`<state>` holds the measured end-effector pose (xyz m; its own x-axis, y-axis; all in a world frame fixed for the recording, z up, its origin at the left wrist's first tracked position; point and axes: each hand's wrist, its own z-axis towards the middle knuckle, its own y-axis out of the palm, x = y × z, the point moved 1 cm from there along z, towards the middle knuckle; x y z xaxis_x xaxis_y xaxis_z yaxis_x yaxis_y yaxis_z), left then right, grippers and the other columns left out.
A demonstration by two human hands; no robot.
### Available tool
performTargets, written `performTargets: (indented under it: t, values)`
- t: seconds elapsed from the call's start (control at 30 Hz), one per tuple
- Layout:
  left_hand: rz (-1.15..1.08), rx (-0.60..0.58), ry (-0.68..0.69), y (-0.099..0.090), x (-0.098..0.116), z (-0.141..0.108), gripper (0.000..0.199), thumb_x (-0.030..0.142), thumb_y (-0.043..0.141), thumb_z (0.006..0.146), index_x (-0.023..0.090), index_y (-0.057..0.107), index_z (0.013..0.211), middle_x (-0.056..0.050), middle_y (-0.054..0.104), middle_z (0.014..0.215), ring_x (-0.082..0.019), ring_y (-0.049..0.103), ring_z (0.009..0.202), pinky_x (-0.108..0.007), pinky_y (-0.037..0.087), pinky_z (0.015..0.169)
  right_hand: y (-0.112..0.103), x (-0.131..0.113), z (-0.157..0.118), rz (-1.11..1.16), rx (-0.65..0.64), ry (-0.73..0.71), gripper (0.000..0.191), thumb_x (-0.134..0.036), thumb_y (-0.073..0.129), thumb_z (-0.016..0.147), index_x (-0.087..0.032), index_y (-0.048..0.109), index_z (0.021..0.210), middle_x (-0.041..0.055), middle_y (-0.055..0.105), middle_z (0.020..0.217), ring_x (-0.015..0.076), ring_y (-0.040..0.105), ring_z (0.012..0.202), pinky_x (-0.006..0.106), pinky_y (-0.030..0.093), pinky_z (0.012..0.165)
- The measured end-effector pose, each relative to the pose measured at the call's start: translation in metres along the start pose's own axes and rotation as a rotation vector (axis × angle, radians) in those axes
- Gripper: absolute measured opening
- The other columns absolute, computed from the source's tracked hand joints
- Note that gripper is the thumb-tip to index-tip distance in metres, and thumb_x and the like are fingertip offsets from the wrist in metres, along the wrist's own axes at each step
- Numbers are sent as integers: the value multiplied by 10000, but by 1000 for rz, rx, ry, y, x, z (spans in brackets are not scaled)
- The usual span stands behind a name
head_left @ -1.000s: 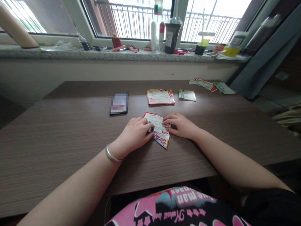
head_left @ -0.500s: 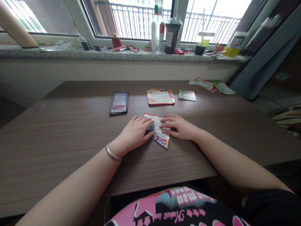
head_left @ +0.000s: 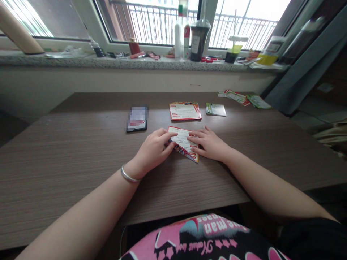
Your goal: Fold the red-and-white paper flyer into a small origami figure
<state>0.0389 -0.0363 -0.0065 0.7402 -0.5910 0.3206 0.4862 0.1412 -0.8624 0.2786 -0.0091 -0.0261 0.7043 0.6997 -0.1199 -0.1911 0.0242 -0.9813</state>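
A printed leaflet [head_left: 183, 140], white with red edging and a colourful lower border, lies slanted on the table between my hands. It looks folded, with a layer showing along its lower edge. My left hand [head_left: 153, 147] grips its left edge, thumb below and forefinger on top; the other fingers are partly hidden. My right hand [head_left: 210, 145] rests on the right side of the leaflet with its fingers stretched and spread. Just beyond lies a stack of similar red-edged leaflets [head_left: 185, 112].
A phone with a blurred screen [head_left: 137, 118] lies to the left. Right of the stack sits a small pile of green-and-white cards [head_left: 215, 109]. Loose leaflets [head_left: 237, 98] lie at the table's far right. Bottles and a dark cup [head_left: 197, 42] stand on the windowsill [head_left: 151, 65].
The leaflet has shifted slightly away from me and to the right, and its near corner has drawn up. My left thumb and forefinger have closed in on its left edge.
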Motion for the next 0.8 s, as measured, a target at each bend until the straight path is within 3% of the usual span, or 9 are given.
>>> performTargets:
  t: [0.13, 0.3, 0.63, 0.8]
  values:
    - [75, -30, 31, -2, -3, 0, 310, 303, 429, 966, 184, 672, 1118, -71, 648, 912, -199, 586, 866, -353, 467, 818, 0, 1, 0, -45, 20, 52, 425, -418, 511, 930, -252, 586, 1314, 99, 544, 1400, 325, 482, 1267, 635, 238, 1115]
    - [242, -121, 131, 1, -6, -1, 244, 296, 505, 931, 254, 724, 1030, -54, 665, 851, -202, 583, 797, -360, 433, 782, 0, 1, 0, -103, 38, 55, 431, -423, 486, 938, -209, 603, 1294, 112, 571, 1364, 324, 513, 1228, 605, 236, 1128]
    - [286, -194, 242, 11, -8, -6, 327, 264, 434, 965, 314, 627, 1224, -72, 616, 1125, -219, 562, 1004, -381, 445, 900, -3, -1, -1, -1, 76, -21, 355, -382, 563, 889, -178, 669, 1159, 119, 619, 1293, 293, 552, 1176, 512, 358, 1076]
    - [269, -205, 229, 10, -17, -6, 344, 246, 438, 952, 300, 620, 1238, -83, 608, 1196, -227, 559, 1046, -390, 444, 921, -3, -3, -1, 76, 49, -75, 359, -351, 603, 858, -207, 658, 1182, 95, 610, 1324, 299, 512, 1245, 549, 318, 1095]
